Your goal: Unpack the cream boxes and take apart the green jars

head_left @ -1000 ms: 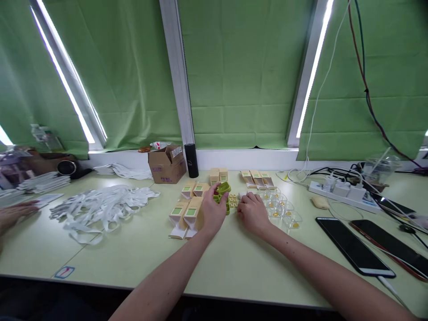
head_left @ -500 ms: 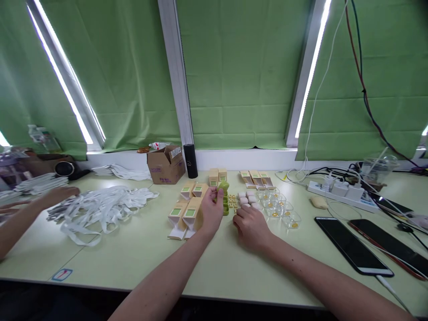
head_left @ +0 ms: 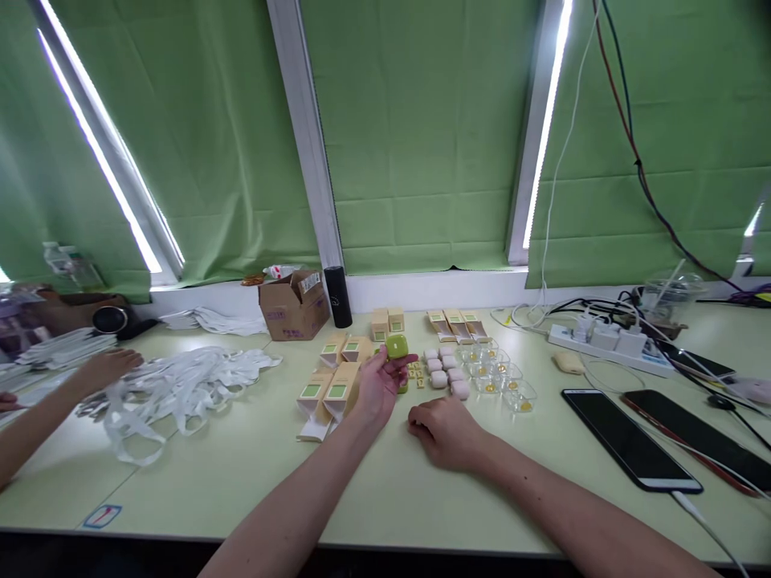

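Observation:
My left hand holds up a small green rounded-square case between thumb and fingers. More green cases lie partly hidden behind that hand. My right hand rests on the table with curled fingers; whatever they may hold is hidden. Just beyond it sit several pale pink rounded blocks. Small yellow square pieces lie between them and my left hand. Several clear containers with yellow spots stand to the right. Beside my left hand are open tan boxes with green labels.
White straps are heaped at left, under another person's hand. Behind stand a brown carton and a black cylinder. Phones, a power strip and cables occupy the right side.
My left hand has turned, tilting the green case toward me. My right hand has drawn back toward me from the pale blocks and yellow pieces. The view has shifted slightly.

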Demonstrator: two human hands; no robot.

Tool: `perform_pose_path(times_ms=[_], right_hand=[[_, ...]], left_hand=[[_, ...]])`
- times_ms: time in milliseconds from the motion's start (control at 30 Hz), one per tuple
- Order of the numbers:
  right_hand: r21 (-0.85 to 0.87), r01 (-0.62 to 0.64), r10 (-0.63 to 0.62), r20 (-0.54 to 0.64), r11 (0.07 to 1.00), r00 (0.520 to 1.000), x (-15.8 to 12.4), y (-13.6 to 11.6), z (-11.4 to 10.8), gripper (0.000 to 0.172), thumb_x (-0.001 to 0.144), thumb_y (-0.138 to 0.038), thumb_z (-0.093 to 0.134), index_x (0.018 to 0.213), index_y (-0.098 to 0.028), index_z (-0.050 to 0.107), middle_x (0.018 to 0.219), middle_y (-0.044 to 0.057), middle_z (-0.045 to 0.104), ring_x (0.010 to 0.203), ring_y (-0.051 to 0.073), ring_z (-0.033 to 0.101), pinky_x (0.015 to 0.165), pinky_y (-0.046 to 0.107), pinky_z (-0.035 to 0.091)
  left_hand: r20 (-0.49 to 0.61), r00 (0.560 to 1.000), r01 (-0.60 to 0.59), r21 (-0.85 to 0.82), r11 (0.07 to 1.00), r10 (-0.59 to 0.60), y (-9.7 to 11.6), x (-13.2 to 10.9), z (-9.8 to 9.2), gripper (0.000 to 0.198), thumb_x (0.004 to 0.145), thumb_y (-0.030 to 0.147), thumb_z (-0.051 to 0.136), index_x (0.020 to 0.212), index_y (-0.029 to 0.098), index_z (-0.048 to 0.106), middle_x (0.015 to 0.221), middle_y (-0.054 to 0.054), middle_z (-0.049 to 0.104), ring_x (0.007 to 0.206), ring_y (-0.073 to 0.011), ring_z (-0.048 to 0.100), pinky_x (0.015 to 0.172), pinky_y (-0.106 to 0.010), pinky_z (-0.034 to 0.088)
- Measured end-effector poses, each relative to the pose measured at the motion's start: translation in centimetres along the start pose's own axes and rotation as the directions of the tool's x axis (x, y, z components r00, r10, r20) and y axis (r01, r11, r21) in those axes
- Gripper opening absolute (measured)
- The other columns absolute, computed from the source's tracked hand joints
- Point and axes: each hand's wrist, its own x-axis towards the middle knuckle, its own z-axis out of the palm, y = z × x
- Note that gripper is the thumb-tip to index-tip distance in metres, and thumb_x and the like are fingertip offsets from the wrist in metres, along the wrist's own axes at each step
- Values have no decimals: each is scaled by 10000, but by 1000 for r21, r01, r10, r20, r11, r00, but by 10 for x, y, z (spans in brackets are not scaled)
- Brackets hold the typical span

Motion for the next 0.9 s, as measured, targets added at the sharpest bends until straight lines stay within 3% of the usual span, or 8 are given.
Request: perform_pose_path(times_ms=[167, 400, 467, 533, 600, 667, 767, 900], right_hand=[[-2, 2, -2, 14, 1000, 1000, 0, 0, 0, 102, 935, -183, 577, 855, -196, 640, 827, 25, 761, 663, 132, 617, 587, 283, 205], [3, 12, -12, 24, 1000, 1000, -2, 1, -1, 104, 937, -183, 581, 855, -193, 645, 818, 22, 757, 662, 130, 613, 592, 282, 206], [0, 15, -15, 18, 1000, 1000, -2, 0, -1, 106, 935, -180, 582, 850, -191, 645, 810, 20, 753, 660, 131, 610, 591, 282, 207], [-4, 19, -19, 10, 1000, 1000, -2, -1, -1, 115, 935, -177, 582, 839, -189, 644, 799, 19, 749, 653, 131, 606, 590, 284, 204], [-10, 22, -22, 6, 1000, 1000, -2, -1, -1, 126, 939, -177, 580, 830, -188, 642, 791, 19, 746, 647, 130, 602, 589, 286, 203], [-18, 28, -27, 6, 999, 1000, -2, -1, -2, 132, 941, -177, 577, 826, -188, 641, 787, 19, 745, 642, 130, 598, 589, 286, 203], [-31, 38, -38, -1, 999, 999, -2, -1, -2, 129, 939, -176, 571, 836, -188, 648, 786, 22, 746, 632, 130, 594, 589, 286, 204], [-41, 51, -51, -10, 998, 999, -2, 0, -2, 108, 929, -178, 576, 859, -191, 657, 790, 25, 753, 630, 135, 606, 583, 290, 201]], left_hand=[[8, 1000, 20, 5, 1000, -20, 18, -3, 6, 260, 854, 384, 772, 904, 144, 686, 966, -173, 796, 657, -160, 625, 562, -269, 462], [50, 949, -312, 313, 897, 313, 48, -10, 11, 358, 680, 440, 921, 832, 192, 711, 897, -65, 760, 768, -169, 629, 650, -264, 476], [85, 892, -419, 525, 741, 444, 55, -12, 4, 290, 693, 431, 899, 812, 207, 759, 866, -63, 745, 816, -207, 633, 733, -323, 510], [182, 822, -481, 729, 487, 539, 60, -17, -5, 169, 728, 386, 870, 785, 242, 803, 979, -83, 763, 982, -272, 625, 885, -418, 515], [355, 770, -513, 839, 184, 530, 60, -26, -15, 40, 810, 334, 813, 808, 301, 834, 1158, -68, 753, 1222, -321, 512, 1065, -512, 428], [482, 734, -512, 856, -76, 478, 56, -34, -24, 100, 858, 301, 776, 788, 329, 841, 1274, -46, 709, 1297, -342, 404, 1120, -558, 341], [550, 761, -470, 833, -293, 343, 45, -43, -34, 152, 889, 296, 750, 773, 328, 842, 1260, -64, 670, 1264, -358, 381, 1053, -553, 324], [580, 807, -499, 772, -394, 113, 32, -45, -37, 178, 918, 304, 718, 783, 309, 834, 975, -80, 694, 1086, -315, 460, 934, -497, 327]])
